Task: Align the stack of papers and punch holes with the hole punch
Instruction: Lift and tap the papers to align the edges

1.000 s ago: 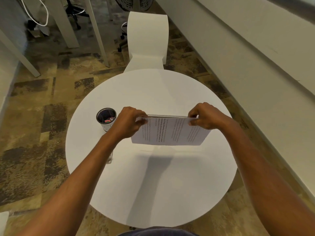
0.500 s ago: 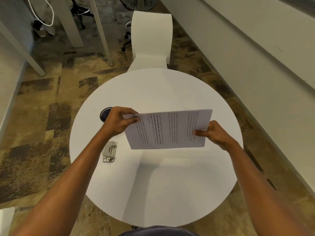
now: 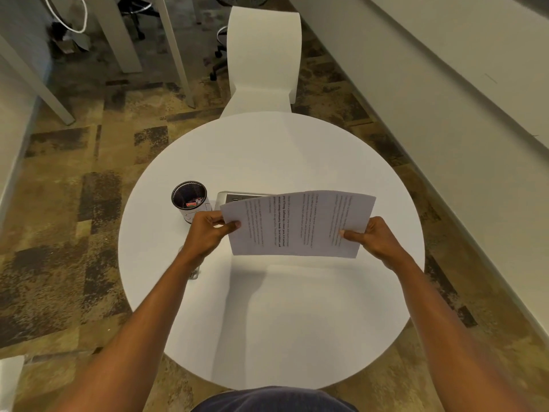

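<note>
A stack of printed papers [image 3: 297,224] is held in the air above the round white table [image 3: 297,307], its printed face towards me and its text running sideways. My left hand [image 3: 208,233] pinches the stack's left edge, thumb on top. My right hand [image 3: 374,237] grips the right edge near the lower corner. The metal hole punch [image 3: 194,273] lies on the table under my left forearm, with only a small part showing.
A black mesh cup [image 3: 190,200] holding small items stands left of the papers. A flat grey device [image 3: 237,197] lies on the table behind the stack, partly hidden. A white chair [image 3: 263,55] stands beyond the table. A wall runs along the right.
The stack went from standing on its edge on the table to being lifted and laid back flat-faced. My right hand slid from the top edge to the right side.
</note>
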Action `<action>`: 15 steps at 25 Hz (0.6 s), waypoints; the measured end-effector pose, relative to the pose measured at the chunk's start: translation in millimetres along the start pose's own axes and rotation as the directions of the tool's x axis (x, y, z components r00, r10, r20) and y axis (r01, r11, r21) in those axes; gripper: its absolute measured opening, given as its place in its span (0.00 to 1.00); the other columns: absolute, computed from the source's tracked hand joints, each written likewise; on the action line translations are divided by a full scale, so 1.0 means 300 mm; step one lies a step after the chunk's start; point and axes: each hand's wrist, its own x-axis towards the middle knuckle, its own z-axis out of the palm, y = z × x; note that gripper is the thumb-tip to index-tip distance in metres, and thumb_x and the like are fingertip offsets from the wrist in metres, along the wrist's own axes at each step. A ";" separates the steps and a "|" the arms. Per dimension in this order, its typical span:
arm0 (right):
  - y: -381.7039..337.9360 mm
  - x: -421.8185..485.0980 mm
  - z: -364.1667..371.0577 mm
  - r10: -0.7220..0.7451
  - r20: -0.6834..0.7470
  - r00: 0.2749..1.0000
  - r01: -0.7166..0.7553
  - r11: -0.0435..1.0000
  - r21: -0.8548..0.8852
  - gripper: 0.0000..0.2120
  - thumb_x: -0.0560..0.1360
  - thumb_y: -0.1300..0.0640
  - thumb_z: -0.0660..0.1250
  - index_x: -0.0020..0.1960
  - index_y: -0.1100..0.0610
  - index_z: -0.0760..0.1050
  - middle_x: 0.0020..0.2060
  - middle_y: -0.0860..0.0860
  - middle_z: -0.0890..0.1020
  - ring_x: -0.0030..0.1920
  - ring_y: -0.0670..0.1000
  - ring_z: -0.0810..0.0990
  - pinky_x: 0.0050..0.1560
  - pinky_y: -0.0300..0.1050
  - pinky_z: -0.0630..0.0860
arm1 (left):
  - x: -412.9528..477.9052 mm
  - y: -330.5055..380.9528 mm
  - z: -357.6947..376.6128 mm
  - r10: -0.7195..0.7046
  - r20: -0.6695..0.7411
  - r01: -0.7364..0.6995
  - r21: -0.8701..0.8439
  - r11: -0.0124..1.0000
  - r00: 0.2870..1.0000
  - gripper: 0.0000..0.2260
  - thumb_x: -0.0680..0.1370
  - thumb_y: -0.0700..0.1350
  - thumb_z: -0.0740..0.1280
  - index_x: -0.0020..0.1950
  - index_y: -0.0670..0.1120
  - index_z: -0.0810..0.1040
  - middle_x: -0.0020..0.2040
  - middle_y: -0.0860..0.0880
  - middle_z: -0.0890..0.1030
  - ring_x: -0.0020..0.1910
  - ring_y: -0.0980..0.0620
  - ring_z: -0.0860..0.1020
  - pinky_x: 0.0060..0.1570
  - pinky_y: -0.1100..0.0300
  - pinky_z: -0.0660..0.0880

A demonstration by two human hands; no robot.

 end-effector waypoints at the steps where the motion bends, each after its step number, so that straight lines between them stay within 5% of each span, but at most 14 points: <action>1: 0.015 -0.001 0.005 0.011 0.006 1.000 -0.011 0.999 -0.042 0.12 0.72 0.61 0.73 0.56 0.55 0.81 0.52 0.55 0.85 0.51 0.54 0.84 0.51 0.50 0.82 | -0.002 -0.009 0.012 0.001 -0.019 -0.001 0.032 0.999 1.000 0.11 0.72 0.36 0.73 0.51 0.48 0.84 0.48 0.50 0.86 0.46 0.57 0.83 0.52 0.60 0.77; 7: 0.069 0.003 0.003 -0.006 -0.036 0.999 0.004 0.997 -0.072 0.21 0.72 0.63 0.73 0.64 0.59 0.76 0.56 0.59 0.82 0.55 0.60 0.81 0.56 0.60 0.79 | 0.010 -0.037 0.026 0.033 -0.023 -0.031 0.076 0.997 0.999 0.12 0.71 0.39 0.74 0.49 0.55 0.85 0.45 0.60 0.86 0.47 0.61 0.83 0.47 0.70 0.76; 11: 0.151 -0.014 0.031 0.076 0.035 0.996 -0.072 0.991 -0.108 0.22 0.71 0.61 0.75 0.64 0.57 0.77 0.58 0.55 0.82 0.57 0.55 0.80 0.60 0.51 0.76 | -0.010 -0.087 0.028 0.007 0.023 -0.011 0.181 0.983 1.000 0.11 0.70 0.43 0.76 0.47 0.58 0.83 0.45 0.63 0.85 0.48 0.68 0.79 0.48 0.79 0.69; 15: 0.175 -0.016 0.041 0.034 -0.035 0.999 -0.038 0.993 -0.111 0.15 0.73 0.59 0.72 0.59 0.50 0.79 0.53 0.47 0.83 0.51 0.48 0.82 0.56 0.41 0.76 | -0.022 -0.123 0.034 -0.002 -0.047 0.012 0.208 0.978 0.999 0.11 0.73 0.43 0.73 0.48 0.60 0.82 0.45 0.62 0.84 0.47 0.64 0.80 0.46 0.71 0.72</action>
